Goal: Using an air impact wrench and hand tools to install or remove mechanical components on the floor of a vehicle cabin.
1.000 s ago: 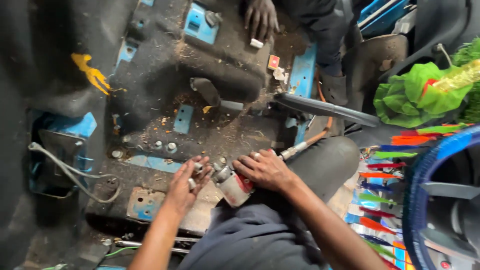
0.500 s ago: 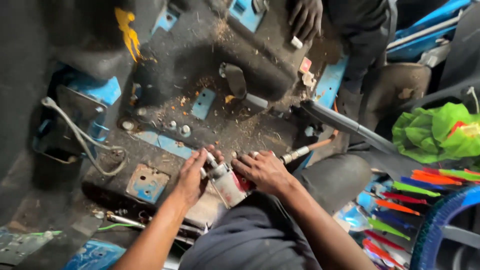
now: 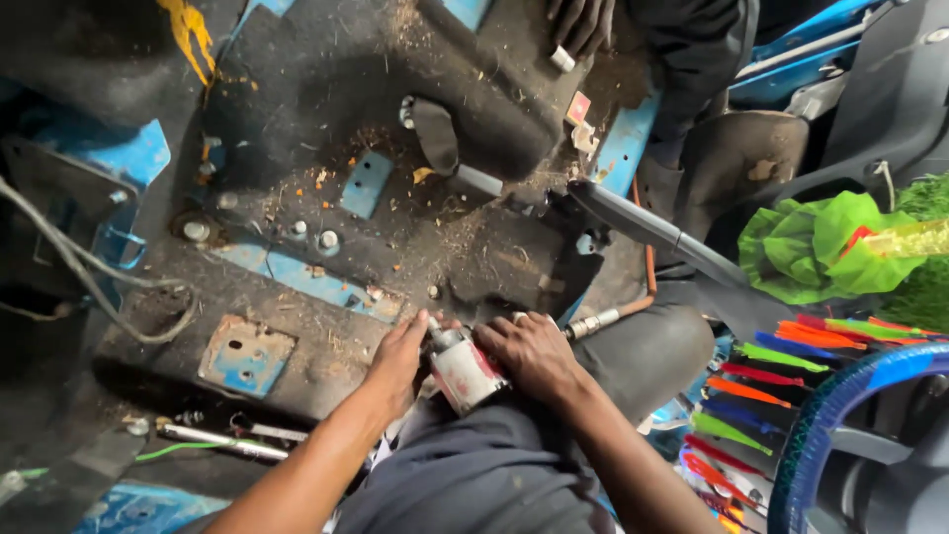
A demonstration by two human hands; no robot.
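Note:
I look down at a stripped vehicle floor (image 3: 326, 119) of dirty black matting and blue metal. My left hand (image 3: 400, 356) and my right hand (image 3: 534, 351) both grip a small grey and red metal cylinder part (image 3: 463, 371) held just above my lap. The left hand holds its upper end, the right hand wraps its side. A metal fitting with an orange hose (image 3: 603, 318) runs out from beside the right hand. My grey trousers (image 3: 465, 475) fill the bottom centre.
Another person's hand (image 3: 578, 20) rests on the floor hump at the top. A grey handbrake lever (image 3: 643, 222) crosses the middle right. Bolts (image 3: 326, 239), a blue plate (image 3: 245, 354) and loose wires (image 3: 89, 287) lie left. A rod-like tool (image 3: 217, 440) lies near my left arm. Green wrapping (image 3: 830, 247) and colourful strips (image 3: 781, 386) sit right.
The view has swung left and down across the floor. Both hands stay on the cylinder part, the left hand shifting its fingers on the upper end.

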